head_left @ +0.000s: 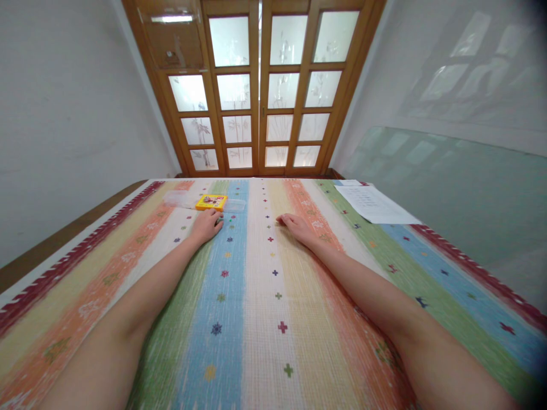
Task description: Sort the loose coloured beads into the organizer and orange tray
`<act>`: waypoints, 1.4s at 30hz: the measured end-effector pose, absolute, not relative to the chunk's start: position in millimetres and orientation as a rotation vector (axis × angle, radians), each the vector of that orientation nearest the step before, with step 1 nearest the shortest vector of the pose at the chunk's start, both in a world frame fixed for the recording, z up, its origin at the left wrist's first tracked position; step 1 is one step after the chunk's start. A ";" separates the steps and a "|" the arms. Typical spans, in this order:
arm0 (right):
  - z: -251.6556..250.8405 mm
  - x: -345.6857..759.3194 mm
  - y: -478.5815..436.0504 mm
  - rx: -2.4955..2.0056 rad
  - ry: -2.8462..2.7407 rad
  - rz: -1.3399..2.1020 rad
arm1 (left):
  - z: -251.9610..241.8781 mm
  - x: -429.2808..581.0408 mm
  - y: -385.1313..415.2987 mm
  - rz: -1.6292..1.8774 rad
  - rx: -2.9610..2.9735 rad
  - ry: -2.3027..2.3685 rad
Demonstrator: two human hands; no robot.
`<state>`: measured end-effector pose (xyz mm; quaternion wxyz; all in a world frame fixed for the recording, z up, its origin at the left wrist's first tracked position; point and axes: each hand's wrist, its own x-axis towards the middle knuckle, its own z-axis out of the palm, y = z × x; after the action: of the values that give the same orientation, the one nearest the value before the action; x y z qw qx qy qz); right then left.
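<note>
Both my forearms stretch out over a table covered with a striped, many-coloured cloth (256, 296). My left hand (207, 224) rests palm down on the cloth, fingers loosely together, holding nothing. Just beyond its fingertips lies a small yellow box (211, 202) with a picture on its lid, set on a clear plastic case (179, 199). My right hand (296, 225) lies flat on the cloth with fingers stretched toward the middle, empty.
A white printed sheet of paper (374, 204) lies at the table's far right corner. Wooden doors with frosted glass panes (260, 91) stand behind the table. A glass panel (461, 188) leans along the right wall.
</note>
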<state>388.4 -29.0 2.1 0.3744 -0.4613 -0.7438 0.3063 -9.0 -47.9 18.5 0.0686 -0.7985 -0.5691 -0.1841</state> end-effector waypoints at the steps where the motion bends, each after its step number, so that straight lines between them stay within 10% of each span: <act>1: 2.4 388.3 -29.2 -1.179 -1.909 0.779 | 20.1 -4.8 -48.6 -0.542 -2.438 -1.674; 42: 6.0 387.6 -32.5 -1.176 -1.930 0.791 | 9.6 -32.3 -50.5 -0.757 -2.530 -1.827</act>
<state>387.6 -32.5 6.0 0.3651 -0.4571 -0.7504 0.3076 -32.3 -50.5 9.6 -0.0350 -0.7874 -0.5686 -0.2354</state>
